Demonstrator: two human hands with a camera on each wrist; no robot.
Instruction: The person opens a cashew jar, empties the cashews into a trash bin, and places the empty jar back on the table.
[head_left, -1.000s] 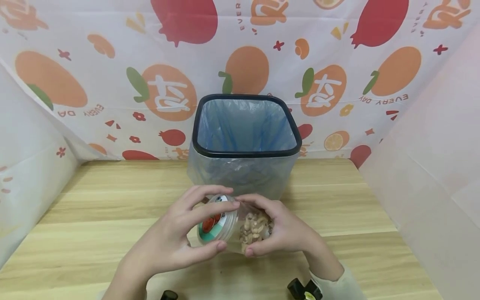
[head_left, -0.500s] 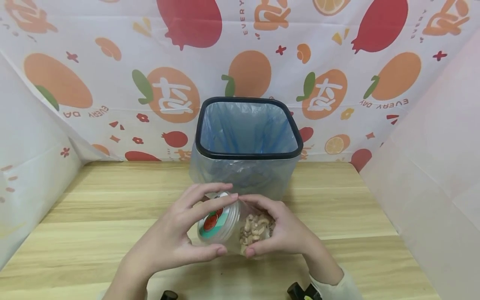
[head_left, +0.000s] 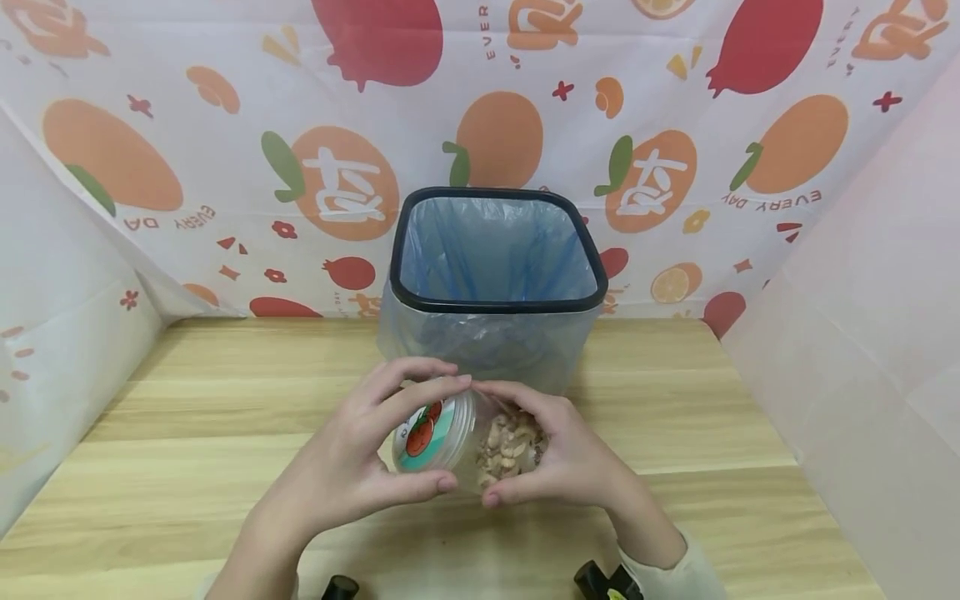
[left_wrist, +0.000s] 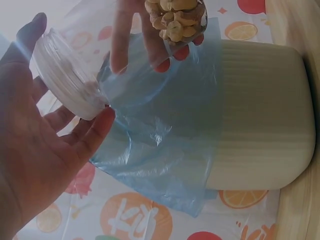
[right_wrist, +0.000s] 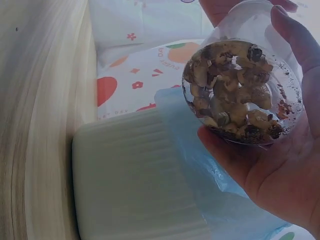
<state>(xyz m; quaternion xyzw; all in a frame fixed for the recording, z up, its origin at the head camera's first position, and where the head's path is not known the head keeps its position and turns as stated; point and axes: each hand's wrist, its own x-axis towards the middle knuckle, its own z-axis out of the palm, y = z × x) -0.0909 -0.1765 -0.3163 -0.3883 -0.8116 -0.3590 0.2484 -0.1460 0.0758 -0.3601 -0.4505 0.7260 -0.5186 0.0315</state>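
A clear plastic jar (head_left: 470, 454) lies on its side between my two hands, in front of the bin. Pale nuts (head_left: 512, 443), with dark bits among them, have gathered at its base on the right; they show through the bottom in the right wrist view. My left hand (head_left: 356, 446) curls around the jar's lid (left_wrist: 67, 77), thumb on one side and fingers on the other. The lid bears a green and red label (head_left: 423, 435). With thumb and fingers spread around the base, my right hand (head_left: 566, 450) holds the jar. Its palm shows in the right wrist view.
Behind the hands stands a pale bin (left_wrist: 265, 115) with a black rim (head_left: 498, 307) and a bluish liner bag (head_left: 495, 250). It rests on a wooden table (head_left: 225, 392) against a fruit-print cloth (head_left: 427, 108). Dark objects (head_left: 592, 579) show near the front edge.
The jar and both hands have risen slightly in the head view. The lid's label has turned a little between my left fingers. Both hands keep their hold.
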